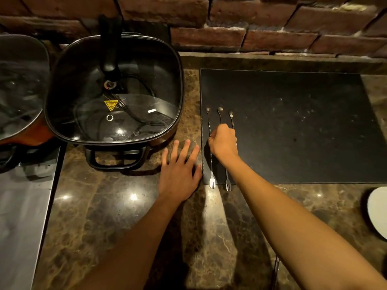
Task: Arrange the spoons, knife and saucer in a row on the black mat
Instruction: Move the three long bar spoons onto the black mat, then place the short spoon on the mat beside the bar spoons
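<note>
Three long thin spoons with small fork ends lie side by side at the left end of the black mat [293, 126]: a left spoon [208, 110], a middle spoon [220, 110] and a right spoon [231, 114]. My right hand [224, 143] is curled over the handles of the middle and right spoons, its thumb beside the left one. My left hand [180, 170] rests flat on the counter with fingers spread, just left of the mat's edge. A white saucer [379, 212] sits on the counter at the right edge. A thin metal piece [276, 273], possibly the knife, shows under my right forearm.
A square electric pot with a glass lid [113, 91] stands left of the mat, and a second lidded pot [18, 86] sits at the far left. A steel surface [21, 206] borders the marble counter [117, 206]. A brick wall [272, 28] runs behind.
</note>
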Tool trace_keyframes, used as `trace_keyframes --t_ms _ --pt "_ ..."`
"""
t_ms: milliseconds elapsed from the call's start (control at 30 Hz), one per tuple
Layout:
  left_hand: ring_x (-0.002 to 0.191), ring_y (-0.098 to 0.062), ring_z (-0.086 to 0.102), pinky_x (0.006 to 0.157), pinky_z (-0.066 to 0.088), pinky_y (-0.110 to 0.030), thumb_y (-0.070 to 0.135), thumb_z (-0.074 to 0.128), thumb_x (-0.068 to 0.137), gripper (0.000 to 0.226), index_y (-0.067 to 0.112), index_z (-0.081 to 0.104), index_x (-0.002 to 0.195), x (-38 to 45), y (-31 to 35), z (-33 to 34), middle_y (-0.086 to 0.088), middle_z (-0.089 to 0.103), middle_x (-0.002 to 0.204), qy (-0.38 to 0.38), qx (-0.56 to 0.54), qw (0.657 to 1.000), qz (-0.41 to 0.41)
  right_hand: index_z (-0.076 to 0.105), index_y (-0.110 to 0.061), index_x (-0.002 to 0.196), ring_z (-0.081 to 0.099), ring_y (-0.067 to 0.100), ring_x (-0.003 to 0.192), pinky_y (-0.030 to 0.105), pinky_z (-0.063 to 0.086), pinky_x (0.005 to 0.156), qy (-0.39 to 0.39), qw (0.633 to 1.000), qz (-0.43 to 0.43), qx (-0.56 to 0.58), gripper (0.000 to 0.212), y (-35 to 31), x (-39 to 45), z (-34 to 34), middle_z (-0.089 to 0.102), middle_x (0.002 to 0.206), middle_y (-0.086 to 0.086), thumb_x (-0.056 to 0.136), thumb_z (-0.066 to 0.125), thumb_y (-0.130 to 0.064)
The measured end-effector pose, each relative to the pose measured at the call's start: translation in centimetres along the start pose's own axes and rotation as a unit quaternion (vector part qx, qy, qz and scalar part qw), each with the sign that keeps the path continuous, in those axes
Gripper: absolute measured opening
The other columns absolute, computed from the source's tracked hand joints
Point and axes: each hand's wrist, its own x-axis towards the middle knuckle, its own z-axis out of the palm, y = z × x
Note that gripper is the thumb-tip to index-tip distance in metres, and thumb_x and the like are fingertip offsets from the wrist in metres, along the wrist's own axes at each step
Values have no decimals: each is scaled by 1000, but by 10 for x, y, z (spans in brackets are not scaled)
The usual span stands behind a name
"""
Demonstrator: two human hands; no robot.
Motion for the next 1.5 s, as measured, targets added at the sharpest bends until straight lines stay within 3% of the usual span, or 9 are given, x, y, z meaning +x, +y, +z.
trace_keyframes --t_ms 200,300,433,567,667,900,1067,1333,1500 --pt "157 -34 23 122 22 -61 46 36 101 61 25 39 158 -1 0 0 -6 30 169 1 0 1000 1 66 -3 92 64 40 87 37 45 62 -2 1000 -2 -3 7 0 -2 -1 61 92 16 89 62 -8" --pt "157 -34 22 122 21 -62 46 37 100 61 26 37 158 0 -2 2 -5 29 169 3 0 1000 4 66 -3 89 65 38 83 40 53 66 -7 1000 -10 12 9 2 -4 -8 56 81 9 90 63 -12" --pt "155 -34 27 120 25 -62 48 39 99 61 28 37 157 2 -3 4 -5 33 167 12 10 1000 2 65 -10 77 69 30 84 48 59 73 -14 994 -10 104 14 20 -13 -33 68 86 12 89 58 -11" --pt "151 -37 34 118 28 -61 44 41 101 58 24 42 155 1 -7 10 -8 39 164 65 29 997 22 67 -12 73 68 23 73 44 59 72 39 988 25 148 13 69 -45 -78 69 71 3 85 61 -11" --pt "150 -38 35 118 27 -61 43 37 105 54 22 45 154 0 -9 15 -9 42 162 94 30 994 36 65 -14 68 66 24 68 38 54 66 66 986 71 137 16 123 -90 -98 68 69 6 84 62 -10" --pt "150 -37 35 119 25 -60 41 44 101 53 23 49 152 1 -10 19 -9 45 161 93 8 995 25 63 -16 78 63 21 71 28 42 65 25 981 174 83 12 211 -215 -70 64 70 0 87 68 -11" --pt "152 -36 32 121 22 -59 42 41 103 54 24 44 154 -1 -8 17 -8 42 162 80 26 996 23 57 -16 77 59 24 73 34 44 64 38 987 158 17 16 220 -239 -50 62 73 3 87 69 -11" --pt "153 -35 30 122 21 -60 41 38 105 55 22 42 156 -3 -7 15 -9 40 163 76 35 996 26 63 -10 82 63 22 69 40 53 63 33 983 177 39 6 219 -233 -52 65 71 3 87 66 -10" --pt "153 -36 29 121 23 -62 43 36 102 58 22 41 156 -2 -5 12 -9 40 163 54 36 998 20 56 -21 76 62 12 60 31 50 56 43 982 154 102 19 206 -199 -74 63 65 -1 86 69 -12"
